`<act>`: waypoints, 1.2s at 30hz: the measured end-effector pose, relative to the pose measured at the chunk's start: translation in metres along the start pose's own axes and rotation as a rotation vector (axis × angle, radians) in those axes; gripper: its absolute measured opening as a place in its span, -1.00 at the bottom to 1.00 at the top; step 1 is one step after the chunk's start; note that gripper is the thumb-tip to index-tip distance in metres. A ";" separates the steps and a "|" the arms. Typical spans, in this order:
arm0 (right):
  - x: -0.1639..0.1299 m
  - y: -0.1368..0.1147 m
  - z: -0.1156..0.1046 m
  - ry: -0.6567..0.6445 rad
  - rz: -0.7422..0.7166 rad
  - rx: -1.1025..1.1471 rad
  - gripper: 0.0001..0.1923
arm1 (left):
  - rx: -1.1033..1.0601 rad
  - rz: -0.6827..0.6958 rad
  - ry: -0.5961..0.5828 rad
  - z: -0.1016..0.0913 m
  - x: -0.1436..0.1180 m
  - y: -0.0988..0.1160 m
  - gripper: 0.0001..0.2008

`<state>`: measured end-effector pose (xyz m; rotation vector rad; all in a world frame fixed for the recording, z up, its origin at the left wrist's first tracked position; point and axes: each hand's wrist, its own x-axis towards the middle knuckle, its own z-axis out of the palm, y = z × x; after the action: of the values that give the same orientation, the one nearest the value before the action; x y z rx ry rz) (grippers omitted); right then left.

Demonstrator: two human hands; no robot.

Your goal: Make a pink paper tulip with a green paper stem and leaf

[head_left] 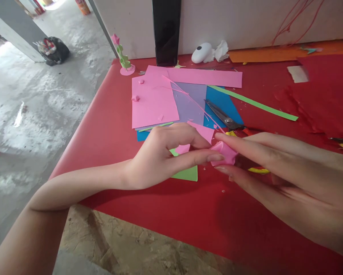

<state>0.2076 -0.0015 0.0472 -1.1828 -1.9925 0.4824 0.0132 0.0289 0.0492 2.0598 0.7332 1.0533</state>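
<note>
Between my two hands is a small folded pink paper piece (227, 153), roughly cup-shaped with creased sides. My left hand (171, 156) pinches its left side between thumb and forefinger. From the right, my right hand (271, 168) grips the same piece, forefinger above and thumb below. Just beyond the hands lie scissors (224, 116) with dark blades and red and yellow handles, partly hidden by my right hand. Under my left hand show a light green paper (188, 173) and pink scraps (201, 131).
Pink sheets (154, 103) with tiny folded pieces overlap purple and blue paper (221, 99). A green strip (257, 103) lies to the right. At the back stand a paper flower (124, 57), a black upright object (166, 32) and a white rounded object (202, 52). Red cloth (328, 95) covers the right side.
</note>
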 end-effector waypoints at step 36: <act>0.009 -0.009 -0.003 -0.139 0.046 0.241 -0.84 | -0.063 -0.054 -0.391 0.001 0.000 0.000 -0.74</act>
<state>0.2022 0.0015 0.0585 -1.0709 -1.9598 0.8238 0.0142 0.0288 0.0488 2.0914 0.5430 0.6071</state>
